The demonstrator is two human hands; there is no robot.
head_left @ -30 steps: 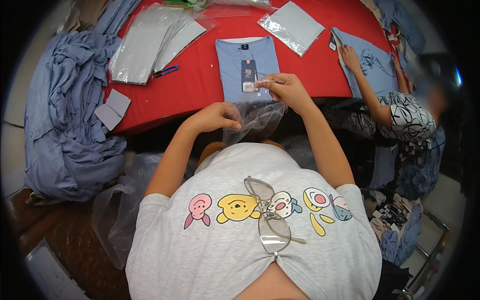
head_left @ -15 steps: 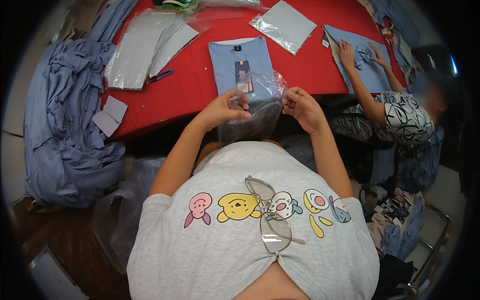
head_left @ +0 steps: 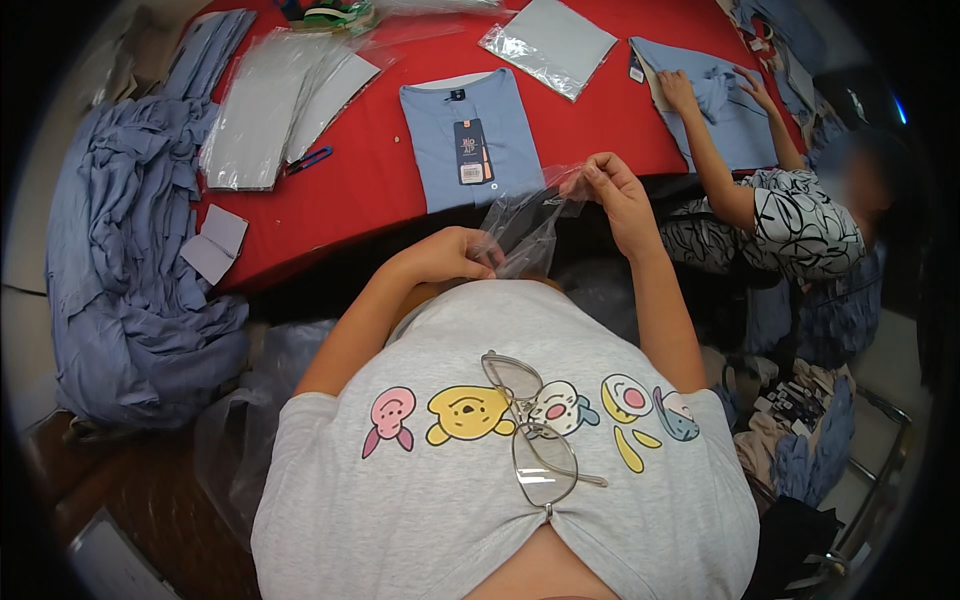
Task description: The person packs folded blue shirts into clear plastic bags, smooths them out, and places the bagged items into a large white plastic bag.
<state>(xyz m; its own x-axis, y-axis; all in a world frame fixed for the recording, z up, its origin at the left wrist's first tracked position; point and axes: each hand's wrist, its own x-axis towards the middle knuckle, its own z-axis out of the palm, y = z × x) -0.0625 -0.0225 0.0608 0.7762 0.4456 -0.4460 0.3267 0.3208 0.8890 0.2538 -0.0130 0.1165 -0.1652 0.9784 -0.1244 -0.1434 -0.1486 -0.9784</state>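
A clear plastic bag [head_left: 527, 232] is stretched between my hands, just off the table's front edge. My left hand [head_left: 452, 254] pinches its lower left part, close to my body. Higher up, my right hand [head_left: 614, 192] grips the bag's right corner between thumb and fingers. Beyond the bag, a folded blue shirt [head_left: 425, 140] lies flat on the red table, its near end by the edge. On the shirt rests a dark hang tag [head_left: 468, 140] with a pale label.
Packed flat bags [head_left: 262, 115] and a blue cutter [head_left: 309, 160] lie left on the red table [head_left: 350, 195]; another flat packet [head_left: 550, 45] lies at the back. Blue garments [head_left: 125, 260] are heaped at far left. At right, a co-worker's hands [head_left: 677, 92] rest on a blue garment [head_left: 650, 80].
The bag has come off the shirt toward my body, uncovering the tag. My left hand has moved lower and nearer; my right hand has risen slightly, pulling the bag slantwise.
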